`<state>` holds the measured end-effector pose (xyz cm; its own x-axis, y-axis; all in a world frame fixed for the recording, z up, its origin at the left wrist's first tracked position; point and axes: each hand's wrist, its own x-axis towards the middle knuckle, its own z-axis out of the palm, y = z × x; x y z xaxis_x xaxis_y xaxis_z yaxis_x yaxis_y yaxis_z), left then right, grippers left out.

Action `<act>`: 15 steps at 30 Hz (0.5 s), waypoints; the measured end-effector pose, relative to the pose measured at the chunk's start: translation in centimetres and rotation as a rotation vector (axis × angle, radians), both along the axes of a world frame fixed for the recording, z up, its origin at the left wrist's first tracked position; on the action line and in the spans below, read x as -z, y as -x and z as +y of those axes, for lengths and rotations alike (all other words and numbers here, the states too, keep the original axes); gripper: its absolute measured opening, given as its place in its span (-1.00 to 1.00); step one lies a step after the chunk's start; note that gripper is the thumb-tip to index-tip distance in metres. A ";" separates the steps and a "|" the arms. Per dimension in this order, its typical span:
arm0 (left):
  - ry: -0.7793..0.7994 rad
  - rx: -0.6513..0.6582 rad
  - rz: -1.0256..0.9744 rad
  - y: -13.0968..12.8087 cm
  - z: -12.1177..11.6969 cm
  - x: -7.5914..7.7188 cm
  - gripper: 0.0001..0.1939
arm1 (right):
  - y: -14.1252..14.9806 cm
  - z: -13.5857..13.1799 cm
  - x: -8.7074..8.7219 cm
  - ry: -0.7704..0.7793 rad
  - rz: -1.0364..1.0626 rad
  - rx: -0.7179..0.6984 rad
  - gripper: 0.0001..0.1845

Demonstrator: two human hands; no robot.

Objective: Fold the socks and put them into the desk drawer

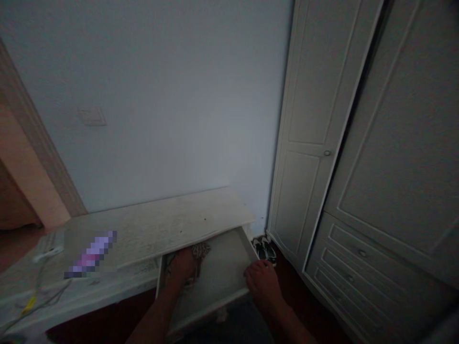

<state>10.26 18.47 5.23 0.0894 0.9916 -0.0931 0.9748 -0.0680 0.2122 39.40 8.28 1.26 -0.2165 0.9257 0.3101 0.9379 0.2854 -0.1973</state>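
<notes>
Toward the bottom centre of the frame, a pulled-out drawer [222,263] juts from a worn white table [154,220], and I see someone's two bare hands at it. The left hand [183,263] reaches inside, on a patterned cloth [201,249] at the drawer's left side; from where I stand I cannot tell whether its fingers are closed on the cloth. The right hand [261,276] has its fingers curled together over the drawer's right edge, near the front corner. Just beyond that hand, lower right of centre, black-and-white shoes [264,249] sit on the floor beside a pale wardrobe [304,124]. Lower left, a cable [38,277] trails across the table near a blurred purple thing [93,253].
</notes>
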 end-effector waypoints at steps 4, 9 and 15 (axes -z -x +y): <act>0.016 0.205 -0.065 -4.7 -1.4 1.7 -0.34 | 0.1 -0.1 -0.1 -0.012 -0.019 0.020 -0.74; 0.095 0.411 -0.046 -5.7 -2.6 2.2 -0.36 | 0.1 -0.1 -0.2 -0.026 -0.031 0.024 -0.73; 0.021 0.087 0.084 1.1 -1.2 0.7 -0.41 | 0.0 -0.1 -0.1 -0.019 0.021 -0.004 -0.69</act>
<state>9.21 17.29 4.54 0.1657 0.9783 -0.1245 0.9799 -0.1491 0.1323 39.39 8.19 1.40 -0.2138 0.9187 0.3320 0.9324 0.2933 -0.2112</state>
